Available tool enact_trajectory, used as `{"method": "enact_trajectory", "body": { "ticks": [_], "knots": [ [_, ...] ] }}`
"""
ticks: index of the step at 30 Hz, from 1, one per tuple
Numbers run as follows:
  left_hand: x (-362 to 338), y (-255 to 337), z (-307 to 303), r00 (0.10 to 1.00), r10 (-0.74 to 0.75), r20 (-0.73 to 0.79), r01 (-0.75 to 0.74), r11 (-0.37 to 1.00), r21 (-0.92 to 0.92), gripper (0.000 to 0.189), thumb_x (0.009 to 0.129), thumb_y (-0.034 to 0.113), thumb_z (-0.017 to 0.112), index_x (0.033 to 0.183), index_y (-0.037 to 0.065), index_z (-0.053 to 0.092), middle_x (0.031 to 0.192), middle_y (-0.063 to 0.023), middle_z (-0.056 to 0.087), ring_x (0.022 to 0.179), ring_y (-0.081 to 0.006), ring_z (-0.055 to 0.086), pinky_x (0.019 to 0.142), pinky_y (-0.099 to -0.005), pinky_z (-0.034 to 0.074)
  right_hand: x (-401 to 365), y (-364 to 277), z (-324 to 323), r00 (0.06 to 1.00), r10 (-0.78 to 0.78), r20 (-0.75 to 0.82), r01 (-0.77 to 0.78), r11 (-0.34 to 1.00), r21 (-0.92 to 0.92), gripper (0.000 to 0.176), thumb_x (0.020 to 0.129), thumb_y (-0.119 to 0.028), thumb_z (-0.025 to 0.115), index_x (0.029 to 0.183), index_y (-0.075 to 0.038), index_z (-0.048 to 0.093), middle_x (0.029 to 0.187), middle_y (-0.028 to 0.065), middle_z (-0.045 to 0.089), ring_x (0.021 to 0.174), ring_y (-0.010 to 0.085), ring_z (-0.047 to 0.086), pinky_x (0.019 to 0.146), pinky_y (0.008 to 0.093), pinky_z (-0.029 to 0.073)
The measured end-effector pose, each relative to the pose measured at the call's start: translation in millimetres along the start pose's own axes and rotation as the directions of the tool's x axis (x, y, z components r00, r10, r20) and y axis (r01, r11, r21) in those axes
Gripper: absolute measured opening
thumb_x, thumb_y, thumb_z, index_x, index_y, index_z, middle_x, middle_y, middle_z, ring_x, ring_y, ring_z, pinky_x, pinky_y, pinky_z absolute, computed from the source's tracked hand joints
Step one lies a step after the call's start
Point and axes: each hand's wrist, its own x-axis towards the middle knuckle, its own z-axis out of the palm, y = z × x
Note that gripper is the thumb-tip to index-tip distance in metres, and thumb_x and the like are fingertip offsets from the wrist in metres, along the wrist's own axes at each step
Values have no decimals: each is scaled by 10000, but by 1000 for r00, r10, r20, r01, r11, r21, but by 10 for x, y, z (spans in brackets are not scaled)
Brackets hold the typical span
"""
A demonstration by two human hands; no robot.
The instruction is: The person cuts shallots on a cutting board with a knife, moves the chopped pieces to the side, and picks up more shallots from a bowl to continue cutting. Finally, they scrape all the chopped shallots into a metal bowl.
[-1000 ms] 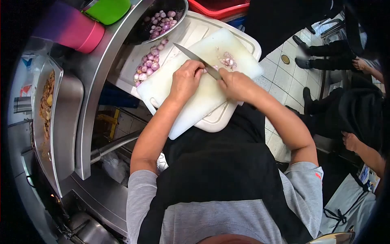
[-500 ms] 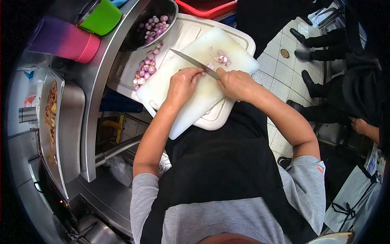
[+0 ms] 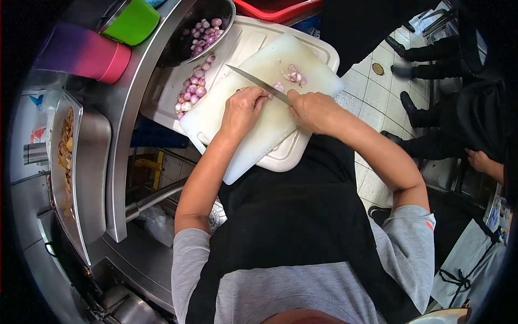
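My right hand (image 3: 310, 109) grips the handle end of a long knife (image 3: 253, 80), whose blade points to the upper left over a white cutting board (image 3: 237, 156). Close by the blade, my left hand (image 3: 244, 108) has its fingers pinched on a small piece of shallot (image 3: 269, 96). Sliced shallot (image 3: 294, 74) lies on the board beyond the knife. Along the board's left edge, several whole peeled shallots (image 3: 193, 89) rest on a cream lid or tray (image 3: 162, 102).
A metal bowl (image 3: 231, 20) with more shallots stands above the tray. Green (image 3: 138, 22) and pink-purple (image 3: 89, 54) containers sit on a steel counter at left, near a pan (image 3: 97, 178) of food. A red basket (image 3: 280, 12) is at the top. People in dark clothes (image 3: 475, 116) stand at right.
The view has shifted very slightly. Both hands and the knife keep nearly the same place on the board.
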Motion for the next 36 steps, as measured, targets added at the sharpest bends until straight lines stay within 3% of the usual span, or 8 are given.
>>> {"method": "enact_trajectory", "body": {
  "ticks": [4, 6, 10, 16, 23, 29, 31, 36],
  "knots": [
    [2, 15, -4, 1000, -20, 20, 20, 1000, 13, 72, 782, 38, 692, 847, 45, 660, 809, -107, 677, 760, -292, 658, 694, -396, 529, -112, -103, -229, 996, -23, 89, 31, 995, -98, 230, 946, -206, 512, 995, 18, 495, 761, 239, 656, 732, 423, 657, 665, 515, 513],
    [-3, -7, 15, 1000, 0, 3, 0, 1000, 4, 70, 783, 38, 691, 844, 44, 659, 810, -110, 677, 763, -293, 658, 692, -396, 528, -97, -140, -162, 992, 65, 104, -63, 998, -24, 231, 945, -204, 518, 1004, 18, 496, 779, 247, 655, 760, 425, 656, 684, 517, 511],
    [-9, -26, 20, 999, 31, -17, -31, 999, -13, 69, 783, 43, 693, 841, 41, 656, 813, -114, 678, 774, -296, 657, 688, -393, 527, 19, -69, 68, 998, 66, -1, -66, 997, 41, 240, 945, -210, 520, 1008, 21, 499, 787, 250, 656, 768, 432, 655, 699, 519, 511],
    [-14, -17, 20, 1000, 10, -1, -10, 1000, 17, 80, 781, 45, 697, 838, 31, 643, 817, -114, 677, 788, -303, 655, 715, -394, 523, -86, -159, -269, 985, 28, 168, -17, 998, -67, 258, 953, -224, 494, 1021, 24, 483, 789, 254, 657, 767, 435, 653, 704, 525, 509],
    [-13, -20, 12, 999, 33, 5, -33, 999, 8, 80, 779, 41, 693, 835, 27, 637, 816, -117, 670, 785, -308, 643, 708, -400, 517, -3, -40, 35, 998, 55, 21, -56, 997, 45, 268, 955, -232, 496, 1021, 28, 482, 781, 263, 652, 768, 438, 652, 706, 529, 505],
    [-31, -83, 70, 998, 42, -39, -42, 999, 19, 68, 786, 50, 681, 834, 32, 636, 801, -122, 660, 779, -313, 642, 704, -404, 518, -92, -79, -291, 988, -17, 156, 22, 999, -32, 262, 951, -228, 511, 1020, 25, 489, 756, 270, 646, 757, 460, 643, 699, 534, 501],
    [-40, -95, 90, 993, 79, -86, -79, 997, 7, 64, 790, 56, 675, 837, 33, 638, 814, -124, 661, 778, -319, 642, 707, -406, 521, -101, -96, -167, 993, 59, 100, -62, 998, 26, 257, 949, -218, 514, 1015, 28, 484, 760, 286, 639, 760, 473, 634, 709, 544, 495],
    [-51, -138, 46, 997, 68, -36, -67, 998, 9, 76, 797, 45, 658, 872, 30, 652, 856, -122, 669, 803, -325, 647, 728, -406, 526, -54, 18, 81, 998, 59, -9, -58, 993, 98, 244, 947, -215, 517, 998, 21, 479, 756, 293, 629, 783, 479, 624, 710, 546, 482]
  ]
}}
